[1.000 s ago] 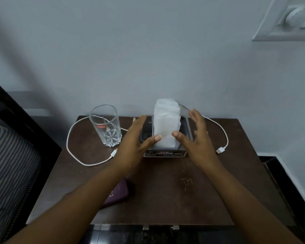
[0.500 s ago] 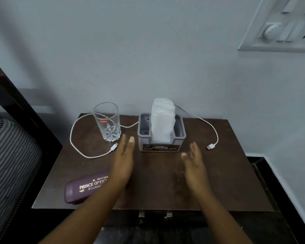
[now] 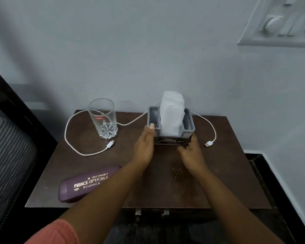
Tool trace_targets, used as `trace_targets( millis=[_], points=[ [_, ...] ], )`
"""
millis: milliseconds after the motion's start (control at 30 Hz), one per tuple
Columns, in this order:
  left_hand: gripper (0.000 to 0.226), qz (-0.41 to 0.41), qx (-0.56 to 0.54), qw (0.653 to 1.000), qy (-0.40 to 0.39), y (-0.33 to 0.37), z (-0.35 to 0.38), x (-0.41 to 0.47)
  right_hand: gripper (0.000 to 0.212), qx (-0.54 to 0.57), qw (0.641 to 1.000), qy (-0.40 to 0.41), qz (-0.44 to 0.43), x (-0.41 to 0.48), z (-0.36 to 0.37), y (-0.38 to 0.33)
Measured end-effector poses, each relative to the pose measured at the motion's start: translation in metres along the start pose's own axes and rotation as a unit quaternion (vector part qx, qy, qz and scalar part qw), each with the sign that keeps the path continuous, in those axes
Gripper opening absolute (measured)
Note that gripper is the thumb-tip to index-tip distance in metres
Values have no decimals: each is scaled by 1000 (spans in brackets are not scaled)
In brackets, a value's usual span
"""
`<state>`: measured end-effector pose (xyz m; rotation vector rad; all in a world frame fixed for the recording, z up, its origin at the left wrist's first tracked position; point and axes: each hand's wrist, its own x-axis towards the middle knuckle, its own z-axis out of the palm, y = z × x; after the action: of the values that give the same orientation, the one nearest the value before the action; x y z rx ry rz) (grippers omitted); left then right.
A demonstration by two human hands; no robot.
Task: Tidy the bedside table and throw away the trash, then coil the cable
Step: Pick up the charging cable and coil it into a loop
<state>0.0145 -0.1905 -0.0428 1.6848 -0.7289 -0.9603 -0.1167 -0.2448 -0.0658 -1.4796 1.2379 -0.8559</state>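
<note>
Your left hand point(image 3: 144, 147) and right hand point(image 3: 190, 152) bracket the grey organiser point(image 3: 171, 132), fingers loosely spread against its sides. You seem to be squaring it on the bedside table point(image 3: 218, 182); the cable point(image 3: 74, 120) lies uncoiled.

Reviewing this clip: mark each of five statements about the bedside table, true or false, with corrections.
1. The clear drinking glass stands upright. True.
2. The white charging cable is coiled in a neat bundle. False: it lies loose, running behind the grey plastic organiser box.
3. The left hand touches the box's left side. True.
4. The purple spectacle case sits inside the organiser box. False: it lies on the dark wooden table, front left.
5. White tissues stand up out of the box. True.
</note>
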Motion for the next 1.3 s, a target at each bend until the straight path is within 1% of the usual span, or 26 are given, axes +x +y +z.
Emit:
trace_targets(
  millis=[100, 167, 267, 333, 400, 433, 467, 500, 533, 567, 600, 633, 667, 700, 767, 867, 1133, 1300],
  points=[
    [62, 5, 8, 1000, -6, 1, 8, 6, 55, 7, 1000, -5, -8, 6, -5, -1],
    [62, 12, 3, 1000, -11, 2, 3, 2, 59, 13, 1000, -2, -7, 3, -6, 0],
    [55, 64, 4, 998, 5, -2, -26, -24, 70, 14, 999, 32, 37, -20, 0, 7],
    [44, 107, 38, 992, 57, -11, -59, -53, 70, -9, 997, 55, 58, -46, 11, 13],
    [32, 126, 89, 976, 153, -28, -94, -81, 60, -13, 998, 45, 44, -74, 30, 14],
    [32, 111, 109, 967, 204, -39, -111, -93, 55, -9, 999, 24, 31, -87, 41, 14],
    [37, 73, 113, 959, 248, -52, -128, -103, 50, -12, 1000, -7, 21, -97, 53, 13],
    [46, 24, 110, 953, 281, -63, -142, -110, 49, -24, 999, -47, 14, -106, 64, 11],
    [57, -21, 108, 947, 302, -71, -152, -115, 48, -39, 995, -91, 11, -113, 75, 7],
    [62, -55, 103, 944, 309, -78, -160, -118, 49, -50, 990, -129, 8, -118, 86, 4],
    [59, -75, 87, 947, 301, -81, -164, -119, 51, -57, 986, -157, 6, -122, 95, -1],
    [48, -84, 63, 952, 288, -83, -165, -119, 53, -62, 983, -171, 5, -126, 102, -5],
    [37, -87, 42, 957, 273, -83, -164, -119, 56, -65, 982, -175, 6, -128, 108, -8],
    [32, -84, 27, 961, 262, -82, -161, -118, 57, -65, 983, -172, 9, -129, 112, -11],
    [33, -71, 13, 966, 248, -76, -152, -116, 58, -74, 985, -152, 22, -130, 111, -13],
    [38, -47, 31, 972, 227, -64, -131, -111, 60, -91, 989, -104, 48, -128, 94, -9],
    [44, -33, 29, 993, 111, -34, -33, -88, 54, -115, 990, 20, 77, -99, 4, 3],
    [46, -26, 48, 996, 75, -26, -1, -79, 54, -116, 989, 46, 84, -85, -22, 8]
  ],
)
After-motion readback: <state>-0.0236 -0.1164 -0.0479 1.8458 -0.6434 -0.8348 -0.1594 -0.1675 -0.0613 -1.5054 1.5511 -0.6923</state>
